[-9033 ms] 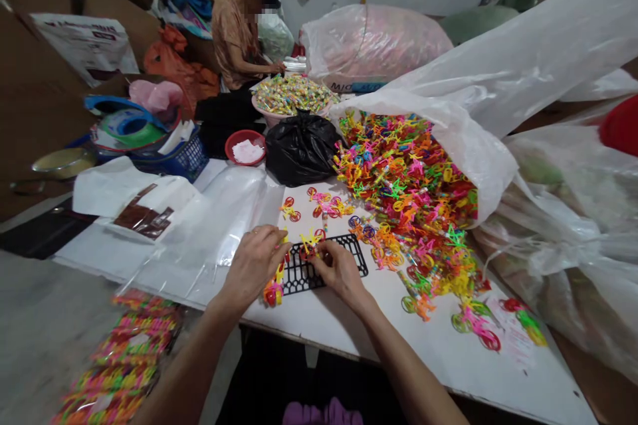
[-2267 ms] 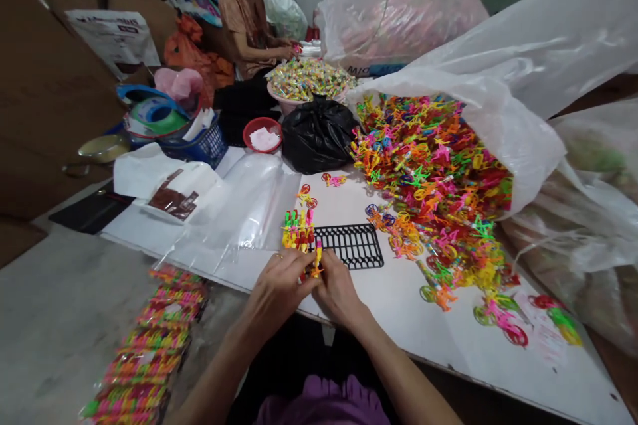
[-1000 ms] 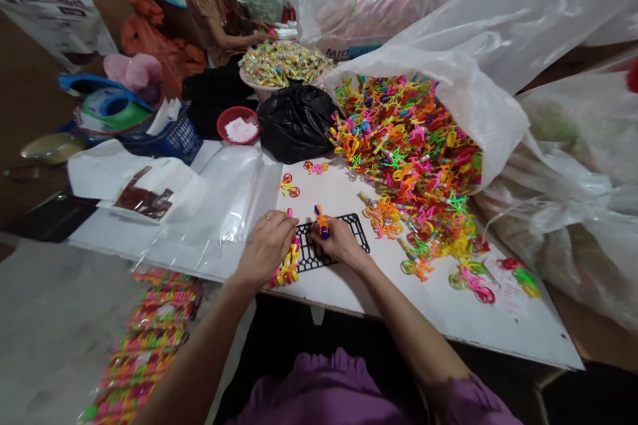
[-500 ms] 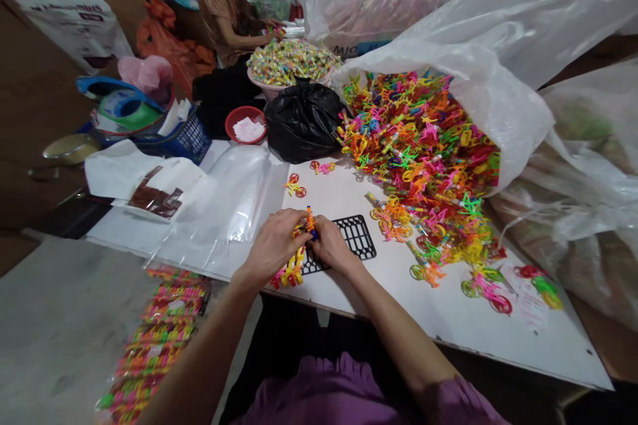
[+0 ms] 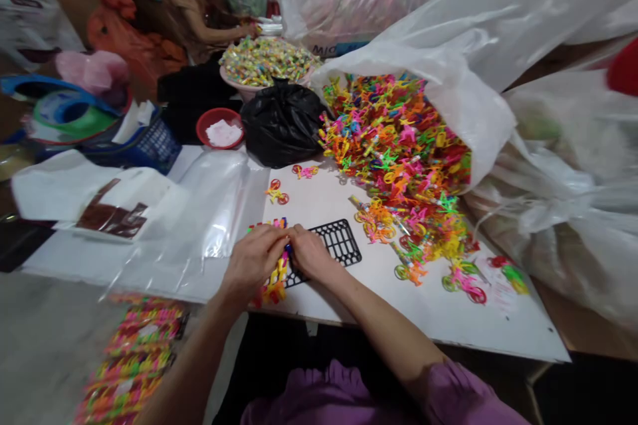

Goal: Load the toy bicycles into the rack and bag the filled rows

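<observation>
My left hand point(image 5: 253, 257) is closed, fingertips bent down over a row of small colourful plastic toys point(image 5: 279, 273) at the left end of a black plastic grid rack point(image 5: 343, 242). My right hand point(image 5: 310, 254) is closed too, its fingertips touching those of the left. Between them shows a dark blue bit of a small plastic toy; the fingers cover most of it. The right wrist lies across the rack's front part. Two loose toys, one with red wheels point(image 5: 277, 192) and one pink and red point(image 5: 305, 172), lie behind the hands.
A large heap of toys point(image 5: 399, 146) spills from a clear plastic bag on the right. Behind stand a black bag point(image 5: 282, 123), a red bowl point(image 5: 203, 135) of paper slips and a tub of wrapped pieces. Clear bags point(image 5: 214, 192) lie left; packed toys lie lower left. A person sits opposite.
The whole view has shifted, so the table things appear further left. My hands have drawn together over the toy, and the orange and blue piece that stuck up between them is now mostly covered.
</observation>
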